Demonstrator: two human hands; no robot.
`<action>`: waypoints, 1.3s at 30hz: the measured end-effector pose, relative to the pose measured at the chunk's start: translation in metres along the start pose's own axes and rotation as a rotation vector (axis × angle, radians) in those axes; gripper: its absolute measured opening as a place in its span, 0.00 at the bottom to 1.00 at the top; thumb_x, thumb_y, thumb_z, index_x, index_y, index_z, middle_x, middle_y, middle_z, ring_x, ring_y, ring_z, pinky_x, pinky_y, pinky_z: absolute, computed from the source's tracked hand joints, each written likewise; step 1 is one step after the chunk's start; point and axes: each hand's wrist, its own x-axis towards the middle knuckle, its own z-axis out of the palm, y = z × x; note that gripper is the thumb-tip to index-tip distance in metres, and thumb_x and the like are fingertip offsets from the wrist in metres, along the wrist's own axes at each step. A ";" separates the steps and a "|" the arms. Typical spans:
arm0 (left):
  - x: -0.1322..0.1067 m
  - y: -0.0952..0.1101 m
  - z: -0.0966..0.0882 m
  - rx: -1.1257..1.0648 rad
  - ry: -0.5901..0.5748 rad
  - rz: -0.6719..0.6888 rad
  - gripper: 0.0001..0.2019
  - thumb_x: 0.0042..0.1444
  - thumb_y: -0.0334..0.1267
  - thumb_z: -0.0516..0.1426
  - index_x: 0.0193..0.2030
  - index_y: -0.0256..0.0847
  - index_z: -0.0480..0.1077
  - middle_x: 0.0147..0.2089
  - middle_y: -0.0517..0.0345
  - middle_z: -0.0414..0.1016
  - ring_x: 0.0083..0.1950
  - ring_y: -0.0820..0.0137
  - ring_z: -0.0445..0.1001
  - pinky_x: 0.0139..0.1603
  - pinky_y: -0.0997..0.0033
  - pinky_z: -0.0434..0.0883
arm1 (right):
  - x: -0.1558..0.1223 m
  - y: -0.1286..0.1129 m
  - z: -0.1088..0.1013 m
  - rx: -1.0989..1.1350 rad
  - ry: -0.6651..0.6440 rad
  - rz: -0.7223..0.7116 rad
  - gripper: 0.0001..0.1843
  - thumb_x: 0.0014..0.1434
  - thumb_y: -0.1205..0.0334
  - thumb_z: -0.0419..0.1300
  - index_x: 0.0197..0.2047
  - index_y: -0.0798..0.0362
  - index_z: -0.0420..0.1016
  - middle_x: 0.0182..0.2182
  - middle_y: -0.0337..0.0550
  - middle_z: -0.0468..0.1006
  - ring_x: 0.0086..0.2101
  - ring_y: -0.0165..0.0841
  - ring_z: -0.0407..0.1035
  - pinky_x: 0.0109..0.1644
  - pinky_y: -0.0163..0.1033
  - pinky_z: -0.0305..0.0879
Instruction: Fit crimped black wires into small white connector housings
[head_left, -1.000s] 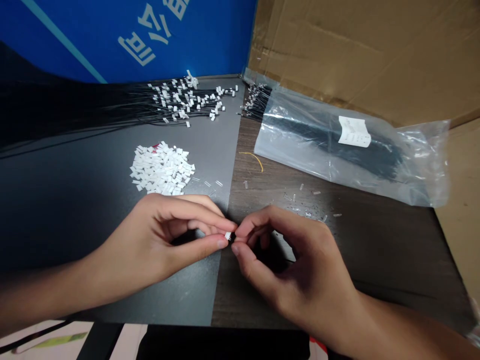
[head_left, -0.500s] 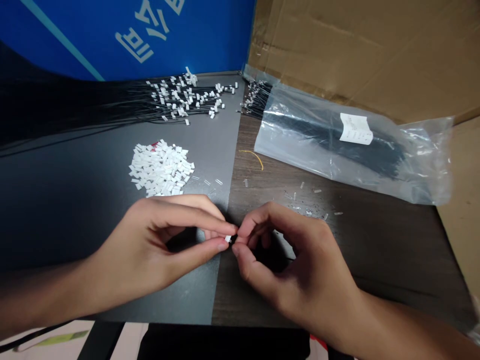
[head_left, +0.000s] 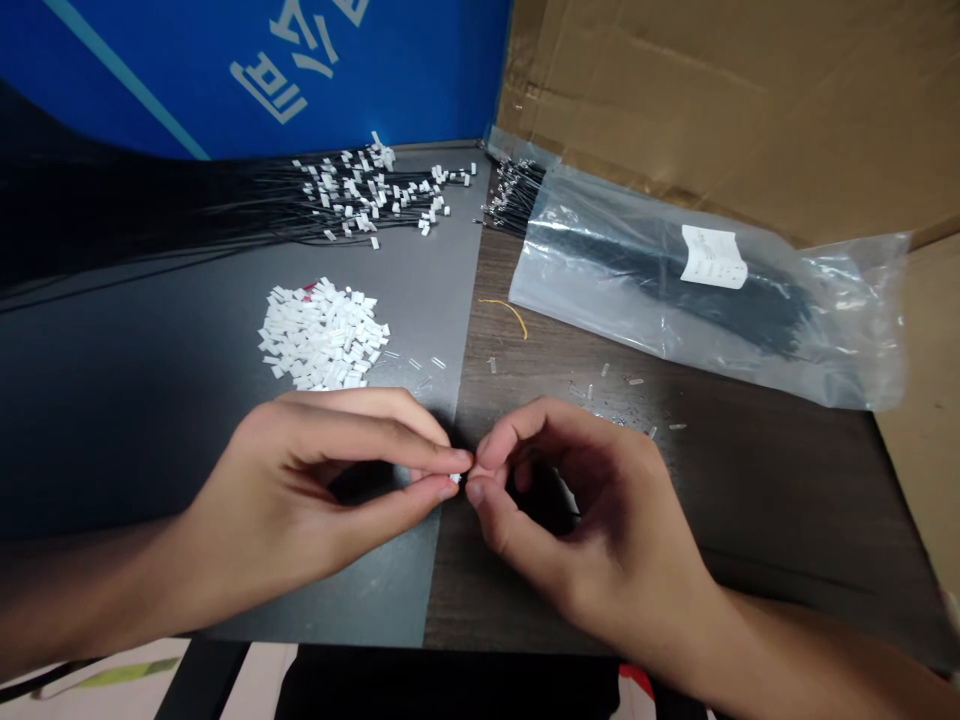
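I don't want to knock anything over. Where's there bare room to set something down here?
Bare room: the dark grey mat left of the white connector housings and below the fanned black wires; also the wooden desk right of the right hand, below the plastic bag. Crowded: the mat's far edge, and the wood under the bag, scattered with small clear bits.

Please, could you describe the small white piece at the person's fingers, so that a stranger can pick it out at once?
Find the line where the dark grey sheet meets the brown wooden desk. On that line, near the viewer, a tiny white plastic connector sits between the left hand and the right hand. Unlike the heap of loose white connectors above, it alone is held.
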 end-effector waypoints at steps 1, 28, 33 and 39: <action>0.000 0.000 0.000 -0.004 -0.001 0.003 0.12 0.76 0.35 0.78 0.55 0.63 0.99 0.48 0.62 0.97 0.42 0.68 0.93 0.47 0.75 0.89 | 0.000 0.001 0.001 0.012 -0.005 0.009 0.08 0.65 0.73 0.75 0.40 0.50 0.86 0.31 0.37 0.89 0.30 0.29 0.82 0.35 0.29 0.80; 0.017 0.008 -0.004 -0.240 -0.028 -0.099 0.12 0.71 0.27 0.79 0.49 0.54 0.98 0.45 0.58 0.96 0.44 0.69 0.95 0.47 0.82 0.89 | -0.002 0.010 0.004 0.060 0.064 -0.099 0.09 0.70 0.69 0.81 0.43 0.48 0.87 0.36 0.36 0.93 0.35 0.29 0.88 0.44 0.30 0.85; 0.029 0.003 -0.023 -0.435 0.103 -0.259 0.11 0.66 0.46 0.87 0.45 0.47 0.96 0.48 0.53 0.96 0.45 0.67 0.93 0.49 0.76 0.91 | -0.005 0.010 -0.002 -0.163 0.015 -0.163 0.07 0.72 0.71 0.76 0.46 0.48 0.89 0.36 0.35 0.93 0.34 0.29 0.88 0.41 0.30 0.84; 0.065 0.031 -0.063 -0.801 0.429 -0.303 0.10 0.80 0.29 0.74 0.42 0.38 0.90 0.45 0.53 0.92 0.48 0.68 0.91 0.52 0.76 0.93 | -0.002 0.007 -0.008 -0.251 -0.207 -0.259 0.01 0.78 0.65 0.75 0.51 0.51 0.91 0.40 0.40 0.95 0.38 0.33 0.91 0.46 0.33 0.87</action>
